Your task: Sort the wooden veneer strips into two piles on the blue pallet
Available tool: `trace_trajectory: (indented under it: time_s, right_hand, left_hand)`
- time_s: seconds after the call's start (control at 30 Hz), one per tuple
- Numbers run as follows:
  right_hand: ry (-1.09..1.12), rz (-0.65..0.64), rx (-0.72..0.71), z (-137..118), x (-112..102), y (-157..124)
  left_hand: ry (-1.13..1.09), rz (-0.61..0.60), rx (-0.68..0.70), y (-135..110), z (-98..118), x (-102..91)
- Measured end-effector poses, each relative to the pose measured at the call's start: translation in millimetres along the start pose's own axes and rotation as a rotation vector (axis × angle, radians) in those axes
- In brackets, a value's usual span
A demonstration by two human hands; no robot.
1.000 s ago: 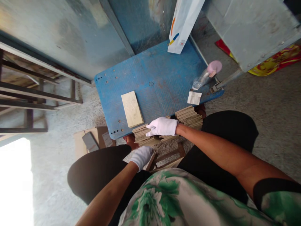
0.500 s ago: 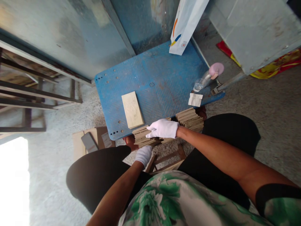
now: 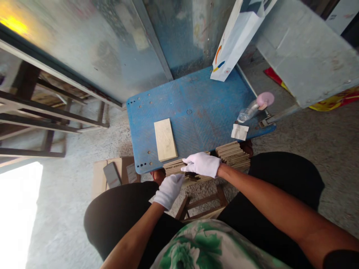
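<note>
My right forearm comes in from the lower right, bare below a dark sleeve edge, nearly straight at the wrist. The right grip (image 3: 202, 164), in a white glove, lies palm down over the wooden strips, its fingers pointing left. Two of its digits are slightly parted at the right end of the left bundle (image 3: 171, 166); I cannot tell whether they pinch a strip. My left forearm slants up from below, and the left grip (image 3: 169, 191), gloved too, is curled with its knuckles up and its tips at the bundle's near edge. What it holds, if anything, is hidden from me.

The strips are thin, flat, rough-edged and brownish, packed closely along the near edge of the blue counter (image 3: 190, 101). Another bundle (image 3: 234, 155) fans out to the right of my right wrist.

The counter is scuffed, with rounded corners, punched holes and a fine ribbed pattern. On it lie smooth, pale rectangular boards (image 3: 165, 140), stacked flat, a creased white paper (image 3: 239, 132) and a clear bottle (image 3: 248, 112) with a pink cap.
</note>
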State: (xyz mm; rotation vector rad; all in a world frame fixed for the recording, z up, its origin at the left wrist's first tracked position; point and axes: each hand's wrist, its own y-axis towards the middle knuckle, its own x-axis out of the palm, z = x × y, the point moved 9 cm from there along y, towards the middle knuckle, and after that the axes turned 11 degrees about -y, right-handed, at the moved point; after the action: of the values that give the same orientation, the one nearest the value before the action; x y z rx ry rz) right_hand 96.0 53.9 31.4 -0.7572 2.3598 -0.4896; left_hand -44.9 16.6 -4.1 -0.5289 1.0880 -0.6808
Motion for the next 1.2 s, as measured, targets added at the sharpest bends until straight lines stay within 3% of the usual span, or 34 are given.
trace_trajectory:
  time_s: [0.13,0.23,0.3,0.4,0.5,0.73,1.0,1.2]
  right_hand:
    - [-0.077,0.038,0.018,-0.1,-3.4,0.6]
    - [-0.122,0.026,0.022,-0.6,-2.6,1.4]
    - [-0.134,0.012,0.033,1.1,0.2,2.8]
    - [-0.127,-0.011,0.052,6.1,7.3,6.0]
    - [-0.104,-0.031,0.055,9.8,14.4,9.3]
    - [-0.085,-0.070,0.086,10.7,17.9,10.5]
    - [-0.104,-0.093,0.109,12.3,21.8,9.9]
    - [-0.115,-0.099,0.131,14.7,23.6,10.0]
  left_hand:
    - [-0.109,0.258,-0.067,18.7,-16.3,-62.7]
    - [-0.104,0.371,-0.169,47.7,-39.7,-98.9]
    - [-0.039,0.377,-0.204,71.0,-48.1,-111.8]
    - [-0.027,0.372,-0.267,102.3,-52.7,-117.6]
    - [-0.086,0.442,-0.284,126.1,-45.8,-117.8]
    - [-0.141,0.546,-0.377,164.6,-45.3,-109.8]
    - [-0.232,0.482,-0.466,186.1,-63.6,-107.4]
    - [-0.218,0.467,-0.508,191.3,-60.8,-112.1]
